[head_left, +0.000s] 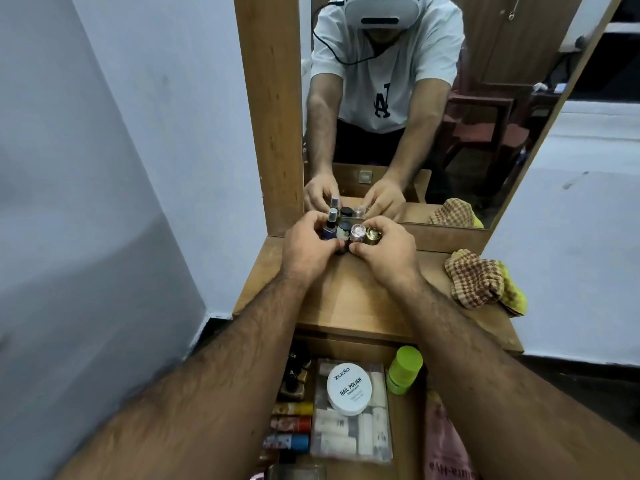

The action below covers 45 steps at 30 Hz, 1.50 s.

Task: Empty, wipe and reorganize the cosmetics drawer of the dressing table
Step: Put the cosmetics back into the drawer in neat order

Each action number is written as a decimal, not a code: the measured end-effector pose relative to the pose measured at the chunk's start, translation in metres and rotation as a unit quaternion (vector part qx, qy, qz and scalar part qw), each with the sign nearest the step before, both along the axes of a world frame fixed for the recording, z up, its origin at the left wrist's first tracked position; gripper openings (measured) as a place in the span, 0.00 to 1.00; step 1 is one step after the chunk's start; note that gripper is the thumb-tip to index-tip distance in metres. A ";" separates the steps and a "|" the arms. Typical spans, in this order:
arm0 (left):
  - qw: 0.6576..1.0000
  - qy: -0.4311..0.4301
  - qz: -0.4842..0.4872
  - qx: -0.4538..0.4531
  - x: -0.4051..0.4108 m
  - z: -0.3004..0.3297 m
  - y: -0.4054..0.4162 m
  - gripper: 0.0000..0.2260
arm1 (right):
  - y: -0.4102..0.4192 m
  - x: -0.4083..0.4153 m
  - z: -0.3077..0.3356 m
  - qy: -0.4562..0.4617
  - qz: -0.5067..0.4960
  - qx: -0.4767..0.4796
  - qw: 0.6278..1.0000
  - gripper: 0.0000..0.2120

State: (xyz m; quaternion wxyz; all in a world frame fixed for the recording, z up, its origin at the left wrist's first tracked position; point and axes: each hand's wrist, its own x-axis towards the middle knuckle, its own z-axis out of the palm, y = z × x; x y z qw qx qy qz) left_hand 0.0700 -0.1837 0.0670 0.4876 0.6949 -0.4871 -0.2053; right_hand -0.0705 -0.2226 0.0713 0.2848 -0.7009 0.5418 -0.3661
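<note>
Right now both my hands curl around a small cluster of cosmetics standing at the back of the counter (346, 299), just before the mirror (433, 98). My left hand (306, 245) has its grip closed on the purple spray bottle (330, 225), fingers wrapped round it from 9 o'clock, thumb tip near a black-capped jar (344, 230). My right hand (386, 252) grips the gold-lidded jar (373, 233) from 3 o'clock, thumb pressed low beside the pink glittery pot (356, 232). The four containers stand upright, touching one another between my hands.

At 3 o'clock from the cluster, well apart, a crumpled checked cloth (479, 280) lies on the counter's right end. Toward 6 o'clock, beneath the counter edge, the open drawer (403, 427) holds a white nail polish remover tub (349, 388) resting on a clear pouch (351, 438), a lime-green bottle (404, 370) at its 3 o'clock, and lip balm tubes (291, 424) and dark nail polish bottles (294, 375) at its 9 o'clock.
</note>
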 end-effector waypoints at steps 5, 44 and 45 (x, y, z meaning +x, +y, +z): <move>0.998 -0.042 -0.047 0.014 0.000 0.004 0.006 0.16 | -0.006 -0.002 0.000 0.017 0.023 0.006 1.000 0.12; 0.958 -0.118 -0.132 0.226 -0.088 -0.057 0.228 0.15 | 0.222 -0.110 -0.070 0.167 0.107 0.137 0.970 0.15; 0.956 -0.120 -0.134 0.232 -0.088 -0.058 0.227 0.14 | 0.221 -0.109 -0.071 0.166 0.108 0.139 0.970 0.15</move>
